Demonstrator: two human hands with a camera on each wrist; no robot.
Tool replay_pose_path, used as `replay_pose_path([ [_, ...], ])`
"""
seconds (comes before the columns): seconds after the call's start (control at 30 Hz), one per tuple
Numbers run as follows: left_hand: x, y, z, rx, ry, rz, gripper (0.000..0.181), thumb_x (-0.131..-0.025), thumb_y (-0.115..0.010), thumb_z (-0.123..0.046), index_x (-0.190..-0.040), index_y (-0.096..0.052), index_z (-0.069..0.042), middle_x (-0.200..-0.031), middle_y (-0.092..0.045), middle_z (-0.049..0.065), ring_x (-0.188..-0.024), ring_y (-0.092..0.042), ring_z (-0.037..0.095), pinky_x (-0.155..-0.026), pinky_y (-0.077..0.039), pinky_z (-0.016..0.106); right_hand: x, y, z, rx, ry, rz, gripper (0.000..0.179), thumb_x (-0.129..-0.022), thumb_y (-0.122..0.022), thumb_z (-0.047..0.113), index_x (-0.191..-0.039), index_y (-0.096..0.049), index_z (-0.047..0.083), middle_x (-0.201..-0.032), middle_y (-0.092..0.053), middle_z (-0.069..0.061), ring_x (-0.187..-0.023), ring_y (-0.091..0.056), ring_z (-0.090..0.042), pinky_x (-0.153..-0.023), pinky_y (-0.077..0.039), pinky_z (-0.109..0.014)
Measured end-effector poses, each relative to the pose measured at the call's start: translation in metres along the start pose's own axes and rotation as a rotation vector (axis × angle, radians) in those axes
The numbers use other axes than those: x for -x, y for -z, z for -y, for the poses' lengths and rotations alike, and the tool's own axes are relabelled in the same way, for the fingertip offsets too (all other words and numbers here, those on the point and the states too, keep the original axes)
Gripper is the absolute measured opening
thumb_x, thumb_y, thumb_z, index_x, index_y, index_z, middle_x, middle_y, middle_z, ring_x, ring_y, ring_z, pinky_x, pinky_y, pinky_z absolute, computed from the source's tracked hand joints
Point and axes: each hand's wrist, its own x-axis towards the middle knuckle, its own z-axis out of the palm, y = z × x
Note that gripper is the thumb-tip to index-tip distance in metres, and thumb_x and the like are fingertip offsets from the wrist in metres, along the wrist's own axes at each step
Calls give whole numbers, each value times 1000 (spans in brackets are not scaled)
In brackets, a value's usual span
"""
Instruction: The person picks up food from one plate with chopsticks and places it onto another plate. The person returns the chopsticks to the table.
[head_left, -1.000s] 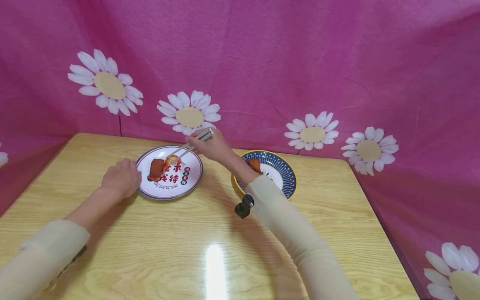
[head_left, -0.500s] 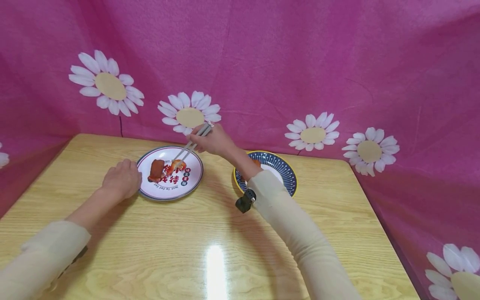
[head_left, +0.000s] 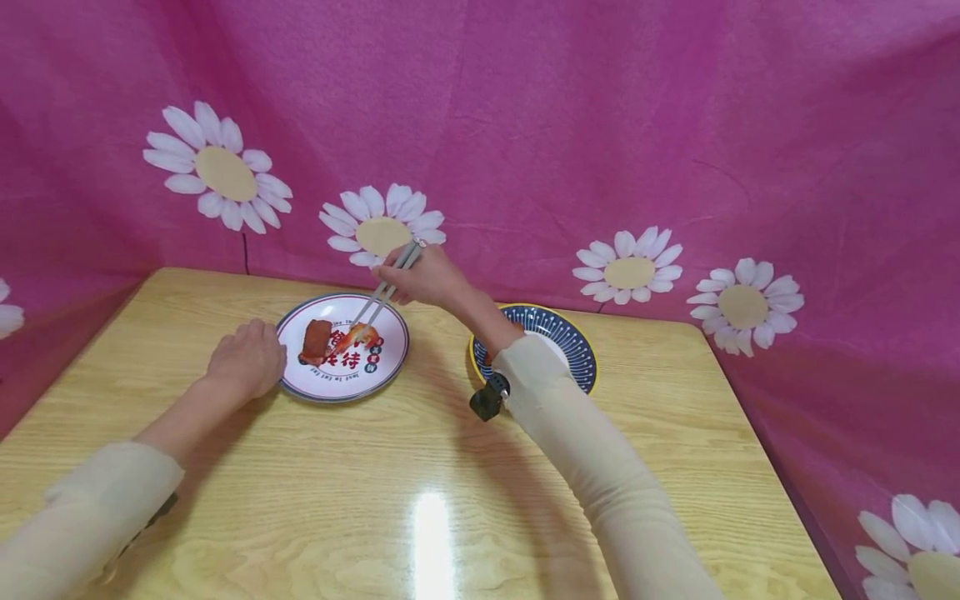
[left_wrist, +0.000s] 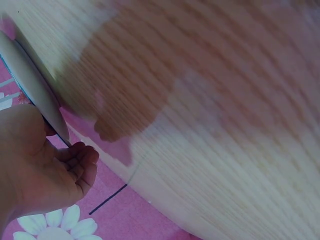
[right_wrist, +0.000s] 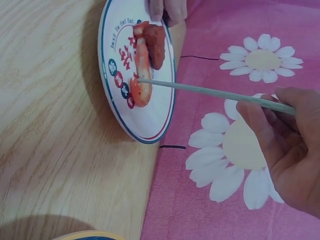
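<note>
My left hand (head_left: 246, 360) grips the left rim of a white plate (head_left: 392, 346) with red lettering; in the left wrist view its fingers (left_wrist: 82, 167) curl at the plate's edge. My right hand (head_left: 427, 279) holds a pair of pale chopsticks (head_left: 384, 290), slanting down over the plate. Their tips meet an orange-and-white shrimp (right_wrist: 143, 90) on the plate. Left of the shrimp in the head view lies a reddish-brown block of meat (head_left: 317, 340), close against it. Only one chopstick shows clearly in the right wrist view.
A blue-patterned dish (head_left: 577, 354) with a yellow rim stands right of the plate, partly hidden under my right forearm. A bit of reddish-brown food shows in it. Behind the wooden table (head_left: 337, 483) hangs a pink cloth (head_left: 510, 125) with daisies.
The shrimp has shifted slightly right and nearer to me on the plate. The chopsticks stand steeper, their tips further right. My left hand stays at the rim.
</note>
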Motion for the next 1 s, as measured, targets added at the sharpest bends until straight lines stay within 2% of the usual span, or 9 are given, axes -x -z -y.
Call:
replay_pose_path([
  [0.23,0,-1,0,8,3,6,38,-102,-42,-15,-110,-44,23,-95,-46,28,-92,-49,42,-78,-45,54,-2,-3,-5,35,51,-87,35,-102,-59,25,-83,-69,-2,-70,-70,-9,-58,-70,-16,-56,-56,-27],
  [0.33,0,-1,-1,14,10,12,39,-103,-42,-15,-111,-43,23,-95,-46,28,-92,-49,42,-78,-45,54,-2,-2,-8,42,44,-132,40,-103,-57,28,-81,-70,-2,-68,-70,-7,-58,-70,-16,-55,-56,-27],
  [0.53,-2,1,-2,14,11,4,39,-103,-42,-15,-110,-43,23,-95,-46,28,-92,-49,42,-78,-46,54,2,1,-14,-10,22,-218,41,-103,-56,27,-80,-70,-3,-70,-70,-8,-62,-72,-20,-55,-56,-27],
  [0.67,-2,1,-2,-1,6,1,39,-103,-42,-15,-111,-43,24,-96,-46,29,-93,-49,42,-79,-46,55,5,3,-18,-12,28,-279,41,-103,-57,27,-78,-70,-3,-67,-69,-8,-57,-70,-16,-54,-56,-27],
  [1.0,-1,0,-1,-16,0,8,40,-103,-41,-14,-112,-43,24,-97,-46,29,-95,-49,43,-80,-46,55,14,6,-18,10,85,-325,41,-102,-56,26,-75,-72,0,-64,-68,-7,-58,-71,-21,-53,-56,-32],
])
